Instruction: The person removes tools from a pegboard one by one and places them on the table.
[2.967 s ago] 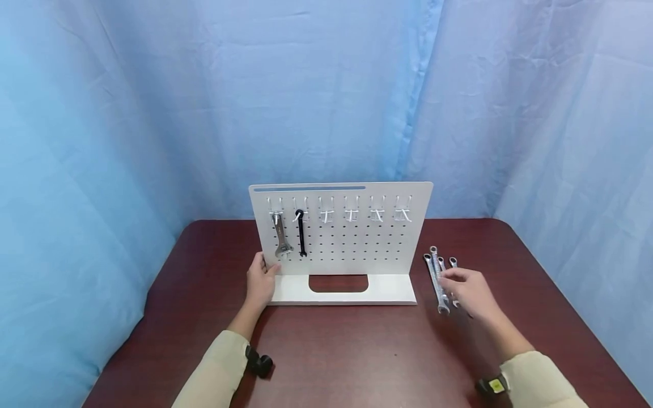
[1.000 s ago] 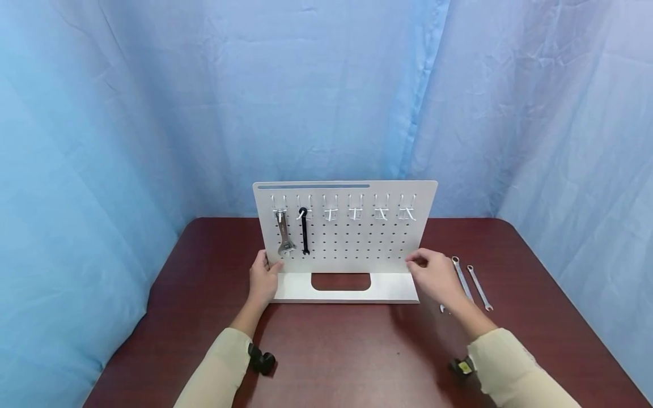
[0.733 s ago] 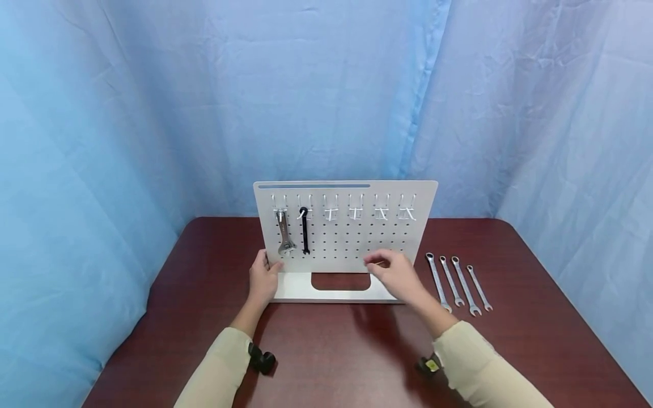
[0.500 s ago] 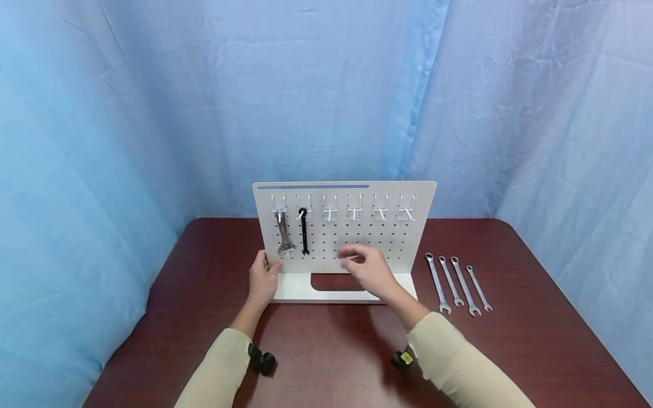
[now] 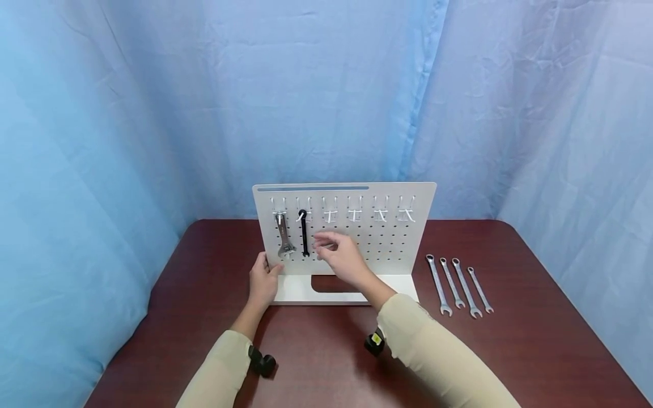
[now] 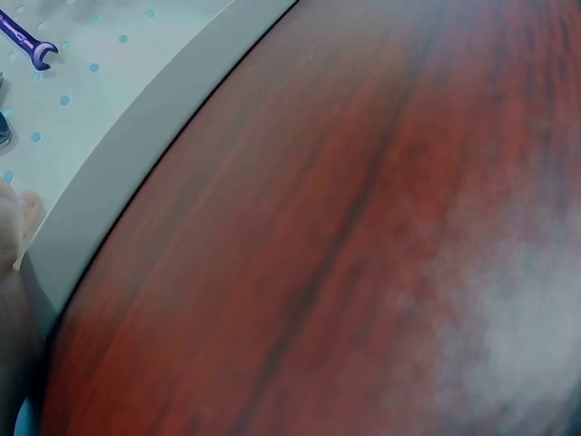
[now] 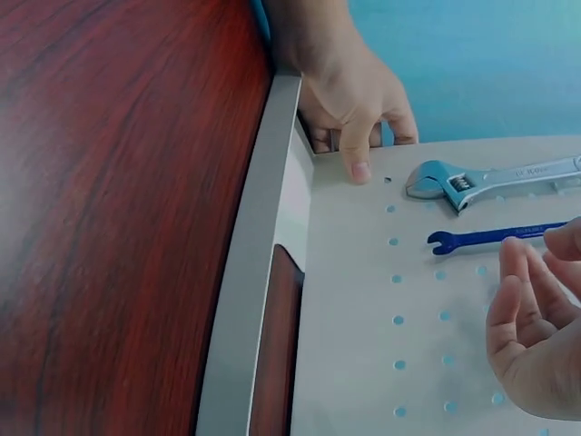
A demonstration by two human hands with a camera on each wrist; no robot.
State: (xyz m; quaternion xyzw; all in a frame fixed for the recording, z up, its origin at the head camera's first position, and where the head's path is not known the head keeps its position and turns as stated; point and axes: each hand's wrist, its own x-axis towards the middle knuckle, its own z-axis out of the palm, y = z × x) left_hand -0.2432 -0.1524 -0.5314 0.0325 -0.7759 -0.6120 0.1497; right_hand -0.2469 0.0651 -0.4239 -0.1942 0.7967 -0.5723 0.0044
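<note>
Just past the fingertips of a right hand (image 5: pixel 343 260), whose loosely curved fingers show a narrow gap and seem to hold nothing, a slim black metal wrench (image 5: pixel 304 235) hangs on a white wire hook (image 5: pixel 300 217). A careless brush could unseat it; the left hand (image 5: pixel 262 283) grips a white perforated pegboard (image 5: pixel 388 268), which slack fingers could let shift. Ring end up, forked end down, the wrench hangs near upright; contact is unclear.
</note>
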